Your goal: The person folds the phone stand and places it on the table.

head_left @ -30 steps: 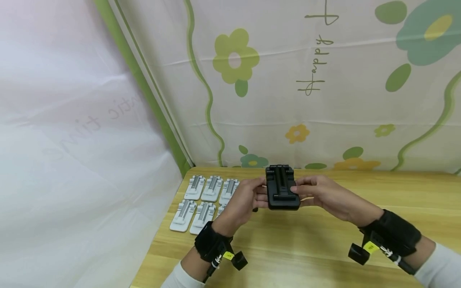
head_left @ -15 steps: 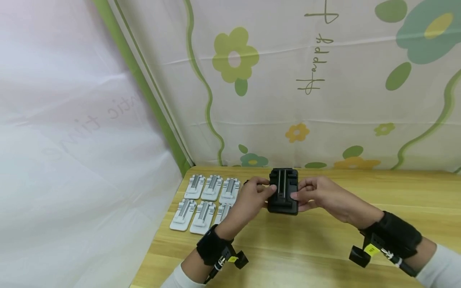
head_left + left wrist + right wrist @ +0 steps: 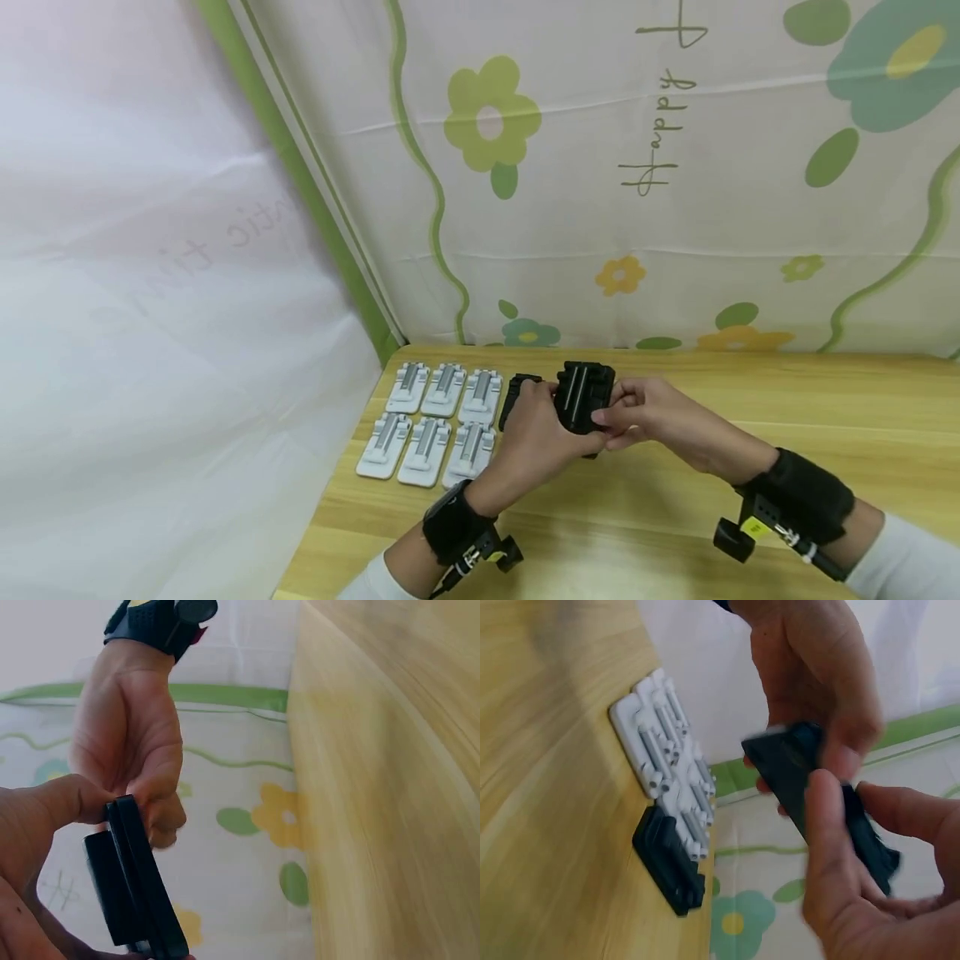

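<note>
A black folding phone stand (image 3: 576, 392) is held up above the table between my two hands. My left hand (image 3: 536, 433) grips it from the left, thumb along its near end and fingers toward its far side. From the right, my right hand (image 3: 660, 421) pinches its edge between thumb and fingers. The left wrist view shows the stand (image 3: 146, 881) edge-on, its folded parts lying close to the base. A second black phone stand (image 3: 667, 859) lies on the table just beyond my left hand, partly hidden by it in the head view.
Several white phone stands (image 3: 423, 450) lie in two rows on the left of the wooden table (image 3: 750, 517). Behind the table hangs a flower-print curtain (image 3: 555, 208). A white cloth (image 3: 150, 375) hangs on the left.
The held stand has turned and tilted, and come slightly lower. My left hand has shifted its hold, its thumb now at the near end. The second black stand has come into sight.
</note>
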The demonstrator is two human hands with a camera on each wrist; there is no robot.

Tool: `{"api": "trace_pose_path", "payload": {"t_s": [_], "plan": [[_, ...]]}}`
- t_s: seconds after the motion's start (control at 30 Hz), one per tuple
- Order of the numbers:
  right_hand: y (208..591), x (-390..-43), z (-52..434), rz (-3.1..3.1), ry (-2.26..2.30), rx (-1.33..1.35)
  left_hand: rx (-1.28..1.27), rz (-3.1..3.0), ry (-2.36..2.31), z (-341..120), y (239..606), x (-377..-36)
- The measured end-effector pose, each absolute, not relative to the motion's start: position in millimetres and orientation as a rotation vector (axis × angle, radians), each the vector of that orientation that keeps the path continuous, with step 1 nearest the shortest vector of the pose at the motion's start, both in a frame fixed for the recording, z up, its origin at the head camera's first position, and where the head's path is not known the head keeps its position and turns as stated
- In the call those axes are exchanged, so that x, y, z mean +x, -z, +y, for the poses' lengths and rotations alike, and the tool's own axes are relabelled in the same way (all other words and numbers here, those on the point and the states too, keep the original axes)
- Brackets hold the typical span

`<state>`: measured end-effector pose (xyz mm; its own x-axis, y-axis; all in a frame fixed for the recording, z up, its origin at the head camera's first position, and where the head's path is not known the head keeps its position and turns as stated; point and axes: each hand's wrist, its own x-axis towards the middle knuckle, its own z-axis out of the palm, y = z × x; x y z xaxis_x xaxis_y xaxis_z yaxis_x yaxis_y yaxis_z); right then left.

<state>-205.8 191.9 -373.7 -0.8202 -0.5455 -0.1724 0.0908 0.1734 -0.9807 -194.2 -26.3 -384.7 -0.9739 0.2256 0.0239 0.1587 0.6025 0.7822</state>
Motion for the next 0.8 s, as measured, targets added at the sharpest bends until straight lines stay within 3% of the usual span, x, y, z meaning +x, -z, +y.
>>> {"api": "trace_pose_path", "payload": {"t_s": [0.43, 0.8], "plan": [[387.2, -207.3, 238.1, 2.134, 1.488, -0.341, 0.165, 3.007, -0.770, -86.4, 466.2, -192.6], [390.9, -204.0, 244.7, 2.152, 1.484, -0.351, 0.267, 3.068, -0.601, -92.2, 490.4, -186.1]]}}
